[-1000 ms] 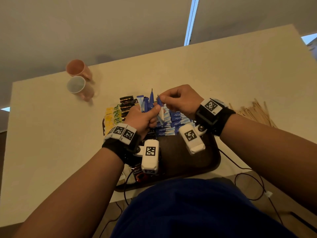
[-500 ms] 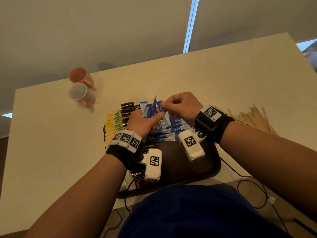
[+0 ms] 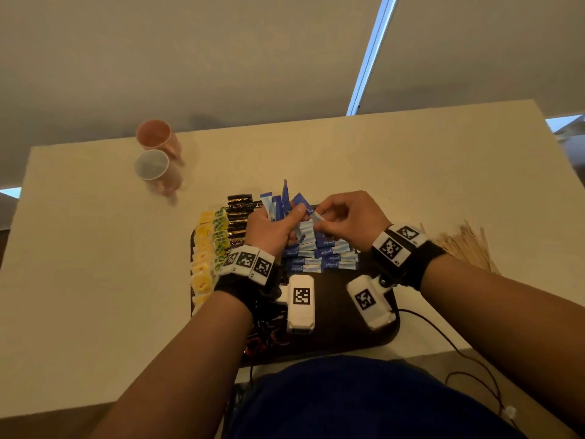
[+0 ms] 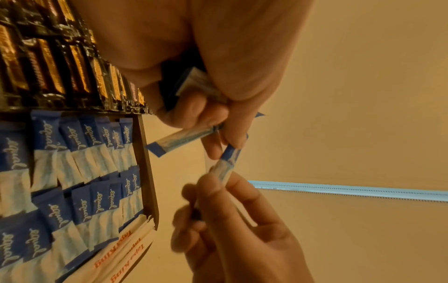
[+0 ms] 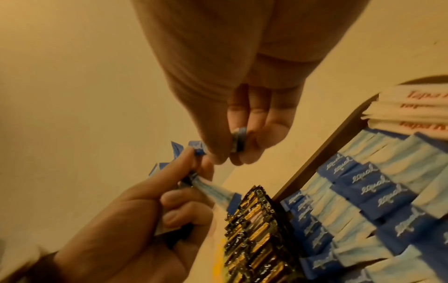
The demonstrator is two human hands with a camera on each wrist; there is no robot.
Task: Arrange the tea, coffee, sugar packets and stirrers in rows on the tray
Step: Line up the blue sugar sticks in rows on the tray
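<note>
Blue packets (image 3: 278,205) fanned in left hand (image 3: 269,229); right hand (image 3: 348,223) pinches one; count hidden.

Dim, warm yellowish light throughout. A bright blue-white strip of daylight (image 3: 370,55) shows between the blinds. Both wrist views are soft, grainy and stretched at the edges; near fingers blur.

The blue sweetener packets (image 4: 80,160) on the tray read "equal" in white script; the white packets (image 5: 409,107) show red "Tapa K…" lettering.
</note>
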